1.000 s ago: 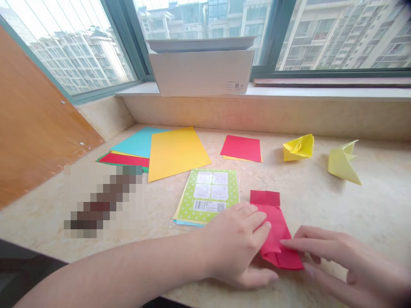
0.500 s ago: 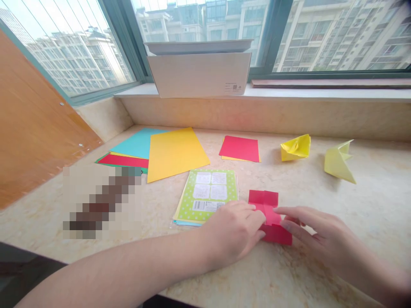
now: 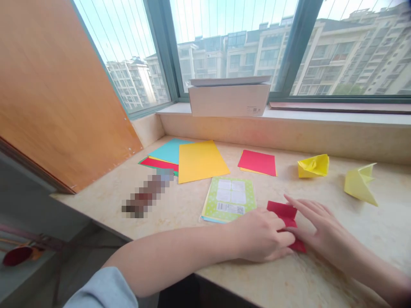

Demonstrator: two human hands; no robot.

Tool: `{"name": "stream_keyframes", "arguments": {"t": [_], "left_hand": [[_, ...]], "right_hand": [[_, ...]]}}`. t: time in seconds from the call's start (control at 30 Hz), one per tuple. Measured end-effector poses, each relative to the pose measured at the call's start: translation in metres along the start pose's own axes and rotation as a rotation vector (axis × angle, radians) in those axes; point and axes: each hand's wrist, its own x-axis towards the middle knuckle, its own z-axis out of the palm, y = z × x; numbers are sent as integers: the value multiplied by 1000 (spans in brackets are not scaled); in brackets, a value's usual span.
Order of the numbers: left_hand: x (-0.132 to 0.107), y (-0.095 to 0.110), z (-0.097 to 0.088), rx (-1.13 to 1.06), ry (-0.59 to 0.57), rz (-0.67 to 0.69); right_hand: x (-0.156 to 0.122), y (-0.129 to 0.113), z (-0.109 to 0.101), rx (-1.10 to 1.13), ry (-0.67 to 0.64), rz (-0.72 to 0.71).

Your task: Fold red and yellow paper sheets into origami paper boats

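Our hands had closed in over the folded red paper [image 3: 282,211], smaller than before. The left hand [image 3: 263,235] curled on its near edge, grip unclear; the right hand [image 3: 316,231] lay open, flat on it. It sat on the tabletop [image 3: 180,205], beside the green dotted pack [image 3: 229,199].

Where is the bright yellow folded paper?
Head view, right of centre: the bright yellow folded paper lies between the flat red sheet and a paler yellow folded shape.

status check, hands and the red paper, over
Left hand and right hand both pressing folded red paper on counter. Green pack close beside left hand.
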Motion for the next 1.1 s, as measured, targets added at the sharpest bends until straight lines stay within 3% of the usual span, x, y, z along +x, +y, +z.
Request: {"name": "stream_keyframes", "arguments": {"t": [0.3, 0.43, 0.63, 0.73, 0.93, 1.1], "left_hand": [[1, 4, 0, 165, 51, 33], [-3, 6, 0, 82, 73, -32], [-8, 1, 2, -82, 6, -42], [-8, 0, 1, -211, 21, -142], [-6, -2, -1, -621, 331, -472], [-4, 4, -6, -1152, 208, -659]], "right_hand": [[1, -35, -27, 22, -182, -268], [2, -36, -23, 53, -164, -208], [5, -34, -22, 126, -158, -30], [6, -38, -26, 226, -180, 75], [11, -41, -34, 537, -157, 279], [19, -55, -39, 779, -65, 321]]}}
